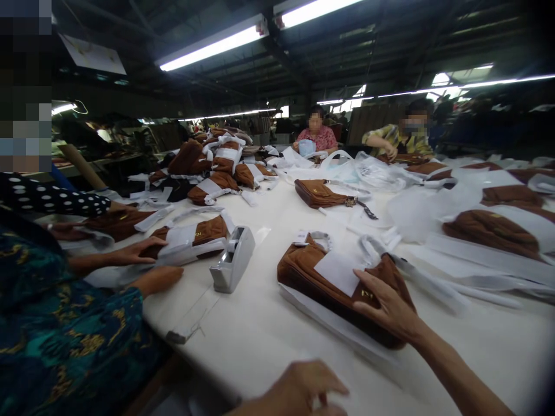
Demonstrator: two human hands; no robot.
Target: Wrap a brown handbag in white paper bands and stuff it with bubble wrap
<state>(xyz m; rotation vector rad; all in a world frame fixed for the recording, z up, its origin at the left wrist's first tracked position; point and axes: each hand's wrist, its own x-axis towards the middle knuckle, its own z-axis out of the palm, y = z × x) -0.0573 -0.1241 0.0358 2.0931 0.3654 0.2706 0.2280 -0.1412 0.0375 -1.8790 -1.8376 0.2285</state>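
Note:
My right hand (pixel 388 306) lies with spread fingers on a brown handbag (pixel 303 263). Its fingertips touch the bag's front near a gold emblem and the edge of a white paper sheet (pixel 340 270). White wrapping covers the handle (pixel 370 248), and a white sheet (pixel 329 318) sticks out beneath the bag. Close to the table's near edge, my left hand (pixel 310 384) hovers apart from the bag, slightly blurred, fingers loosely bent and apart, with nothing visible in it. A grey tape dispenser (pixel 236 260) stands left of the bag.
Co-workers' hands (pixel 139 254) rest around another wrapped brown bag (pixel 212 231) at left. Wrapped bags form a pile (pixel 217 162) behind. A brown bag with a dangling charm (pixel 321 193) lies mid-table. Plastic and more bags (pixel 489 231) cover the right. Two people sit opposite.

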